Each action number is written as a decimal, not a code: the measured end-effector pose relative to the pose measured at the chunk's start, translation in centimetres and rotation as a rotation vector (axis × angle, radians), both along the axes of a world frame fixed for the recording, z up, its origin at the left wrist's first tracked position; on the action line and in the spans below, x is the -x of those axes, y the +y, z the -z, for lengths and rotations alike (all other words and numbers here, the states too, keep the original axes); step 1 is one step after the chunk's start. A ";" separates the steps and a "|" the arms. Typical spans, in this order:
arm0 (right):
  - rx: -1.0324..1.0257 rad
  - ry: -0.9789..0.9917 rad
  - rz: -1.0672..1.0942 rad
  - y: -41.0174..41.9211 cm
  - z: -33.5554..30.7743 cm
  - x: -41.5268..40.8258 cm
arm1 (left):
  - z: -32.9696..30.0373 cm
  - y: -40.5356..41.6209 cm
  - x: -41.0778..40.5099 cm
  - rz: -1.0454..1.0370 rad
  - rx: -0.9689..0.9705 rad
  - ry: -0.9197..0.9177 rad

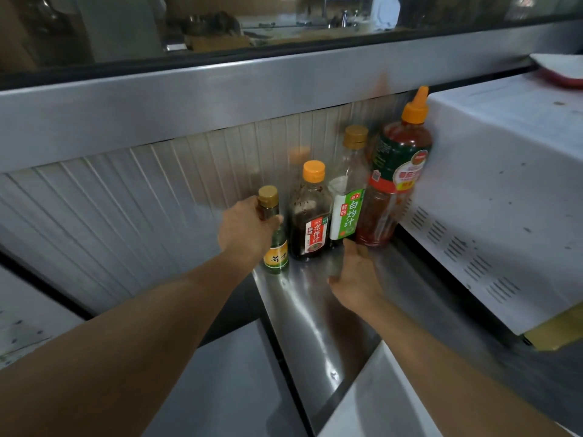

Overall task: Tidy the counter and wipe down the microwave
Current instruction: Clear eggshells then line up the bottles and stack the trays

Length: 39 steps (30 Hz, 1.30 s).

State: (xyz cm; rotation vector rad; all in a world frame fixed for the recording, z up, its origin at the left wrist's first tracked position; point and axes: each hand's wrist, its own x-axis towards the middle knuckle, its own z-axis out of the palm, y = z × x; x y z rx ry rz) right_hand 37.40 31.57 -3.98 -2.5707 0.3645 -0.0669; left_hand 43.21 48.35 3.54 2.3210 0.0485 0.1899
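Left hand is curled round the neck of a small green glass bottle, thumb across the front just under its gold screw cap; the bottle stands upright on the steel counter, at the left end of a row of four. Right hand lies low on the counter with fingers fairly straight and relaxed, the tips reaching toward the foot of the row; whether they touch a bottle I cannot tell.

Just right of the left hand stands a squat dark sauce bottle with an orange cap and red label. Beyond the right hand's fingertips is a taller clear bottle with a green-and-white label and tan cap, and next to it a big red chili sauce bottle with an orange nozzle, leaning against the microwave. The microwave is a white, speckled metal box with vent slots, to the right of both hands. Behind the bottles runs a ribbed metal wall.
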 end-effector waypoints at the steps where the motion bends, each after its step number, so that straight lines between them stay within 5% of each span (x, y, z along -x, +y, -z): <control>1: 0.031 -0.002 -0.018 -0.1 0.1 0.2 | 0.0 -0.2 -0.1 -0.011 -0.003 -0.005; 14: 0.123 0.024 -0.110 -0.9 0.0 1.6 | 2.1 0.3 0.4 -0.026 0.077 -0.030; 20: 0.180 0.057 -0.142 -1.1 0.3 2.0 | 5.4 0.6 1.1 -0.056 0.023 0.152; 33: 0.216 0.025 -0.172 -1.9 0.3 2.9 | 5.9 -0.7 0.7 -0.094 -0.046 0.126; 39: 0.239 0.043 -0.188 -2.0 -0.6 4.2 | 5.2 0.1 2.7 -0.019 -0.207 0.300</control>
